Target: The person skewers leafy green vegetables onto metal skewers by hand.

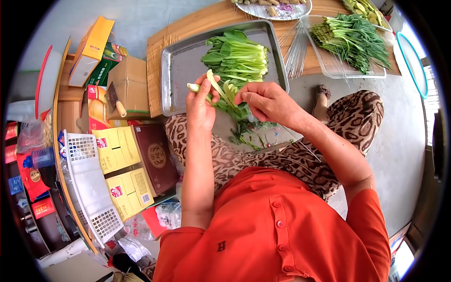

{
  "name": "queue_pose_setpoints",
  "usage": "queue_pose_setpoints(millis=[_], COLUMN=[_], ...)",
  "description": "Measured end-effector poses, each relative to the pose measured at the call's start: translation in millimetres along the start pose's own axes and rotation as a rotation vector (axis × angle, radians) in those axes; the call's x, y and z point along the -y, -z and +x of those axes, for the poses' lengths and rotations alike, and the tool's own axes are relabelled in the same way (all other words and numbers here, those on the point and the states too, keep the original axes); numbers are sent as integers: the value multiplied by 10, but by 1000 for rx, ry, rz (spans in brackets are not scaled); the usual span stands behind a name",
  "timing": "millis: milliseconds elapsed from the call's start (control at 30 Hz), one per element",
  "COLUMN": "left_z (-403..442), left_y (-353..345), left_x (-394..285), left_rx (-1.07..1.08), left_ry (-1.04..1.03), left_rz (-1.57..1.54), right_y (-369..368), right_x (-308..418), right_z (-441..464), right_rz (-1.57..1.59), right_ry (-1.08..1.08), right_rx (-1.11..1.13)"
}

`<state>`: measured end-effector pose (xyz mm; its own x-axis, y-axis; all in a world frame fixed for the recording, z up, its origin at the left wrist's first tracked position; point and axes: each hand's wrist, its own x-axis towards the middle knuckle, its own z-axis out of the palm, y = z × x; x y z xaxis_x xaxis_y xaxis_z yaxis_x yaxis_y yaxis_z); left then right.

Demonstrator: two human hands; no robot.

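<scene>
Near the front edge of a metal tray (176, 89), my left hand (201, 105) is closed on pale stalks of leafy greens (229, 105), whose leaves hang to the right. My right hand (270, 101) is closed beside these greens, with a thin metal skewer (300, 143) running from under it toward my lap. Its fingertips touch or nearly touch the stalks. Behind both hands, a row of green leafy vegetables (239, 56) lies in the tray, pale stems pointing right.
A plastic tray (329, 70) of long greens stands at the right, beside loose metal skewers (297, 51). A plate (282, 14) with food pieces is at the back. Boxes (124, 188), a knife (116, 101) and a white basket (87, 178) are at the left. Loose leaves lie below the tray.
</scene>
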<state>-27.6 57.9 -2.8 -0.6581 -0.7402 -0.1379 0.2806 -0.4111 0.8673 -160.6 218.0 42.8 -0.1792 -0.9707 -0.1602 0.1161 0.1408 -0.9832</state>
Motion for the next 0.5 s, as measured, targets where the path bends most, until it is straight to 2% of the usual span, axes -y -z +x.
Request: queue_pose_setpoints(millis=[500], left_z=[-27], left_y=[-25], left_x=[42], left_rx=[38], left_ry=[47], left_rz=[-64], right_y=[3], right_x=[-26], right_z=[1], right_rz=[-56], right_ry=[1], right_rx=[-30])
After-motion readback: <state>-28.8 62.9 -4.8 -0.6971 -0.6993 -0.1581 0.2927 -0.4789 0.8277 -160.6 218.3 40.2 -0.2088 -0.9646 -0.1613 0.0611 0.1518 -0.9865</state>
